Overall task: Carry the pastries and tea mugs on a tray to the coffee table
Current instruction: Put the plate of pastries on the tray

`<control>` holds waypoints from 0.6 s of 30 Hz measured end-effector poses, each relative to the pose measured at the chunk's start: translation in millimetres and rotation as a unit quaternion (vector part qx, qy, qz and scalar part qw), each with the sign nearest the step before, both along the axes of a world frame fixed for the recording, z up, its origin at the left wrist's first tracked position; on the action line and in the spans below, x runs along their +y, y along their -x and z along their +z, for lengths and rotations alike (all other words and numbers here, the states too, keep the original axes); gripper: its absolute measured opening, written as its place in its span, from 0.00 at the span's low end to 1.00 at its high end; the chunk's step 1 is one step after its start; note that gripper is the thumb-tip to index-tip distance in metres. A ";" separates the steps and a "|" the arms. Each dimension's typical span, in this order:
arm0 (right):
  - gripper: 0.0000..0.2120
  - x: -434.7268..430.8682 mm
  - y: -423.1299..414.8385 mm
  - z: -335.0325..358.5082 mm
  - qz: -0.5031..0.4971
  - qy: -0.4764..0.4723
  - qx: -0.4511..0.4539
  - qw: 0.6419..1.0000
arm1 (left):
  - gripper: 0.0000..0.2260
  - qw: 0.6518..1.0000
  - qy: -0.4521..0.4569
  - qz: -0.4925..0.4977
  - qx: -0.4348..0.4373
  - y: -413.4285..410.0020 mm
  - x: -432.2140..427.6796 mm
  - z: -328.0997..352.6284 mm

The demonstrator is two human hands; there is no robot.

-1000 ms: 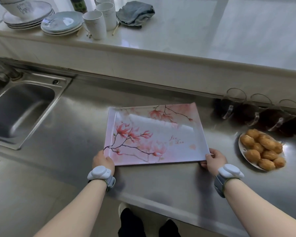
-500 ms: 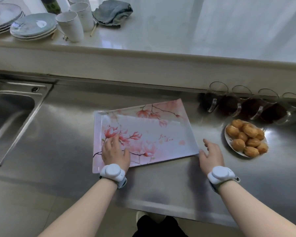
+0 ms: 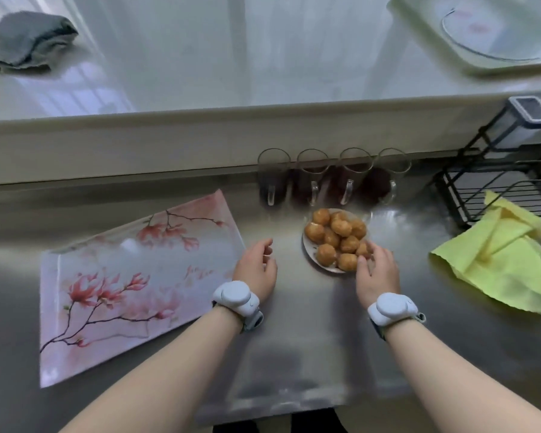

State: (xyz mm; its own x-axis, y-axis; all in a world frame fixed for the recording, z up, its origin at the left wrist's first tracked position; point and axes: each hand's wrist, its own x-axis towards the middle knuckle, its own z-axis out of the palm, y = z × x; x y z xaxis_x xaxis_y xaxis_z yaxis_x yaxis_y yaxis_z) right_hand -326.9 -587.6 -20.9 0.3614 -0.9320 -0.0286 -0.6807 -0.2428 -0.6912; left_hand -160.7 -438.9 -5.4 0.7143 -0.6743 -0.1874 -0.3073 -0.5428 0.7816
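Observation:
A pink flowered tray (image 3: 132, 282) lies flat on the steel counter at the left, with nothing on it. A small plate (image 3: 310, 256) heaped with round golden pastries (image 3: 338, 240) sits to its right. Behind the plate, several glass tea mugs (image 3: 333, 179) with dark tea stand in a row against the back ledge. My left hand (image 3: 256, 270) hovers open between the tray's right edge and the plate, holding nothing. My right hand (image 3: 377, 273) is at the plate's near right rim, fingers spread and touching it; no grip is closed.
A yellow cloth (image 3: 497, 260) lies at the right, in front of a black wire rack (image 3: 500, 185). On the raised white ledge are a grey rag (image 3: 25, 42) at far left and a pale green tray (image 3: 487, 35) at far right. The counter's front edge runs just below my forearms.
Both hands have left the tray and moved right toward the pastry plate. The view has swung right, so the sink and stacked dishes are out of frame.

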 end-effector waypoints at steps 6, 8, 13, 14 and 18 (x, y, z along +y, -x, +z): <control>0.20 -65.2 19.5 -18.1 0.005 -0.101 0.033 0.994 | 0.20 0.993 -0.096 0.018 0.070 21.7 -66.7 -28.4; 0.19 -80.4 21.4 -24.4 0.017 -0.142 0.035 0.989 | 0.19 0.989 -0.115 0.043 0.087 25.1 -79.9 -36.8; 0.17 -93.9 17.1 -34.2 0.040 -0.218 0.013 0.975 | 0.20 0.980 -0.083 0.093 0.154 22.2 -92.7 -54.1; 0.17 -95.7 15.9 -35.7 0.046 -0.220 0.008 0.974 | 0.18 0.978 -0.086 0.100 0.162 21.5 -94.7 -58.0; 0.13 -94.6 13.1 -37.1 0.036 -0.230 -0.030 0.972 | 0.10 0.974 -0.090 0.094 0.185 18.3 -94.8 -58.1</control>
State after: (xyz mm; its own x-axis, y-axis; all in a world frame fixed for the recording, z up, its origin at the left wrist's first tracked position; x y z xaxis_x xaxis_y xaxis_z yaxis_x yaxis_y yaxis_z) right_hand -340.0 -682.2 -58.0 0.4396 -0.7979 -0.4125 -0.6278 0.0556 -0.7764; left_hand -179.0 -533.7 -63.6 0.6838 -0.4698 -0.5583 0.0950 -0.7013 0.7065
